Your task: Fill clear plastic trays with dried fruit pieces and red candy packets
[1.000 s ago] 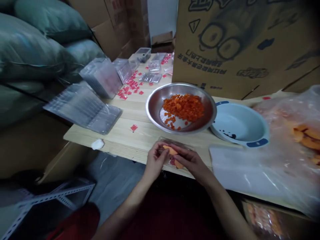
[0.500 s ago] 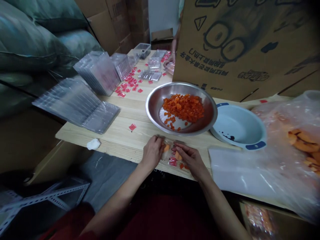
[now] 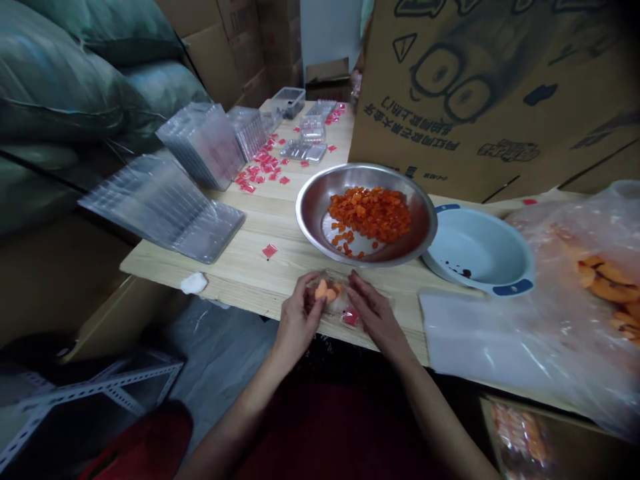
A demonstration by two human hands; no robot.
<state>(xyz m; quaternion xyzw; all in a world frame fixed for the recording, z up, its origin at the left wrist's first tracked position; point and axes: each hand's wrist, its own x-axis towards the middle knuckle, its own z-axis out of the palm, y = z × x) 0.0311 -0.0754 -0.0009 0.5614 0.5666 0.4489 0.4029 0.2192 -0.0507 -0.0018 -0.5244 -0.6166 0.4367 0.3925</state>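
Note:
At the table's front edge lies a shallow clear plastic box with peach-orange pieces at its left end and a small red packet further right. My left hand grips the box's left end, thumb in front by the orange pieces. The fingers of my right hand are held together and curve over the right part of the box, hiding what is under them. Just behind both hands stands a steel bowl with a heap of small glossy orange bits.
Stacks of clear plastic boxes stand at the left. Red packets are scattered behind. A blue basin and a plastic bag of orange pieces are at the right. A tall cardboard box blocks the back right.
My left hand has turned, its thumb now showing in front of the orange pieces. My right hand has shifted over the box's right part. Another person's hand beside the cardboard has left view.

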